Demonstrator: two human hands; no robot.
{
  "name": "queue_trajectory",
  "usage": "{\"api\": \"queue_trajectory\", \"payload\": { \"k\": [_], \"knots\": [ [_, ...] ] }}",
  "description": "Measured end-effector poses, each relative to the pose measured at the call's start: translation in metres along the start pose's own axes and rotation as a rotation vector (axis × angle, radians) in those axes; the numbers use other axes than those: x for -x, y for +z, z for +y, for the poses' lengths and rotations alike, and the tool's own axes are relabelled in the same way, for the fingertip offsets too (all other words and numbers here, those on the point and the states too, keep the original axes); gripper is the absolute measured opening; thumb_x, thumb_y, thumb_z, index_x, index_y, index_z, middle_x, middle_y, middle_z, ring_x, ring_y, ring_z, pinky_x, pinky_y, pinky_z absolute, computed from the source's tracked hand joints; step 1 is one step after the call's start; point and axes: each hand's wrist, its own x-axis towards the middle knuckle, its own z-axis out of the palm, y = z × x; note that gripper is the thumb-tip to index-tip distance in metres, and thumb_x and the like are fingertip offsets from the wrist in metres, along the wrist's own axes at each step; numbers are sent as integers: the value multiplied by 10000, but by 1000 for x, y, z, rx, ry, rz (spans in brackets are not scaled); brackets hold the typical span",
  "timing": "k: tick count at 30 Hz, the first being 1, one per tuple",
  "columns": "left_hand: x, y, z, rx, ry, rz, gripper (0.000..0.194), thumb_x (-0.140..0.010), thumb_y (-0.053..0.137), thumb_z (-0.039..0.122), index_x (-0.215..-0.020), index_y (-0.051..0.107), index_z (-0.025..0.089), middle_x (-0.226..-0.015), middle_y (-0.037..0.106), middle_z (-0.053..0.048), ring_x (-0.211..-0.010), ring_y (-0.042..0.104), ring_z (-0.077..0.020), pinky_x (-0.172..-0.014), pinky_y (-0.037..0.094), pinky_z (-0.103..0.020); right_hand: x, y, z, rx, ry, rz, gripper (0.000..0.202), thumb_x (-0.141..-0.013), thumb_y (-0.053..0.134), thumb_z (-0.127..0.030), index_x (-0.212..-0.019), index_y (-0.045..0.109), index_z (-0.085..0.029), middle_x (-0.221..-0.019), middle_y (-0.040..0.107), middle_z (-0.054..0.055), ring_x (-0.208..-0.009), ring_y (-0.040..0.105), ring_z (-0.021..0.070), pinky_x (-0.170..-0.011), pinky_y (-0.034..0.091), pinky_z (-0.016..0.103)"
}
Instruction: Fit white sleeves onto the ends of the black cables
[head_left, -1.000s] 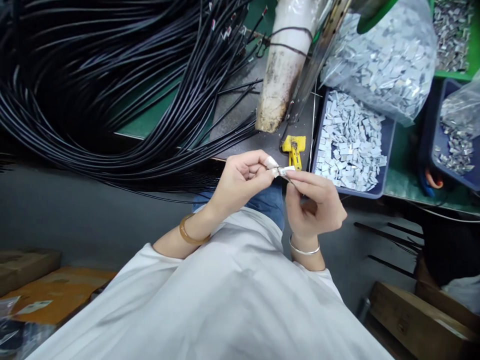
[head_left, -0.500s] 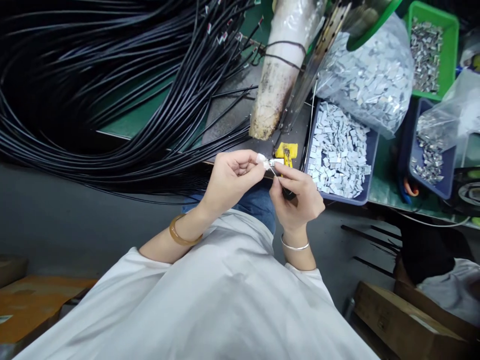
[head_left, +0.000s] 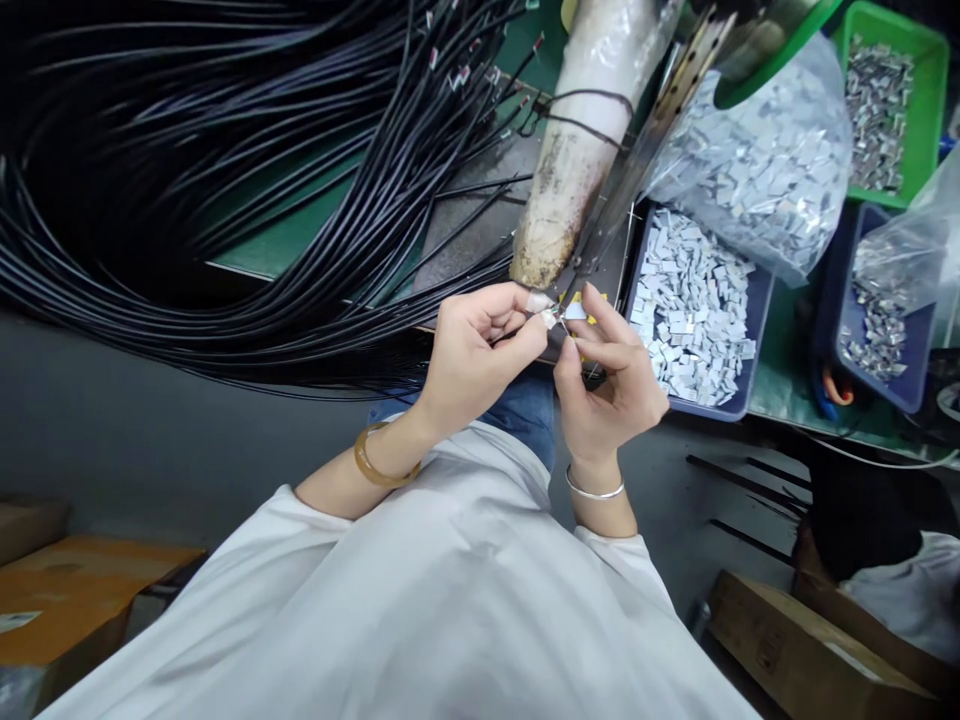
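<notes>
My left hand point(head_left: 480, 350) is closed in a pinch, with white wrapping on its thumb and fingertip. Thin wires point(head_left: 559, 316) stick out from this pinch; whatever they belong to is hidden by the fingers. Just right of them, the thumb and a finger of my right hand point(head_left: 611, 390) close on a thin wire, while its index finger is raised. A small white flat piece point(head_left: 576, 311) shows beside that index finger; I cannot tell whether it is held. Behind the fingertips a yellow part point(head_left: 592, 298) on the bench is mostly covered.
Black cables point(head_left: 300, 290) sweep across the left. A plastic-wrapped post point(head_left: 574, 170) leans over the bench. At right are a blue bin point(head_left: 739, 395) of small white pieces, a clear bag point(head_left: 780, 170), a green bin point(head_left: 926, 110) and another blue bin point(head_left: 911, 385). Cardboard boxes point(head_left: 817, 640) stand below.
My right index finger has lifted away from the pinch and spread upward. Both hands and the whole bench sit slightly farther right in the view. The yellow part is now more covered.
</notes>
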Motion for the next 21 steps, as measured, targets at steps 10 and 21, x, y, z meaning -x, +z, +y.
{"api": "queue_trajectory", "payload": {
  "k": [10,21],
  "knots": [
    [0,-5,-1,4,-41,-29,132,-789,718,193,-684,644,165,-532,384,54,-476,303,-46,-450,237,-204,2,-1,1,-26,-19,-13,66,-947,591,-208,-985,552,-245,-1327,696,74,-1088,753,237,-867,693,457],
    [0,-5,-1,13,-25,-27,108,-782,693,154,-684,650,161,-522,374,59,-474,302,-47,-453,234,-208,-1,-2,0,-35,-38,-20,74,-931,601,-190,-952,552,-242,-1317,702,80,-1115,744,238,-862,697,446]
  ]
}}
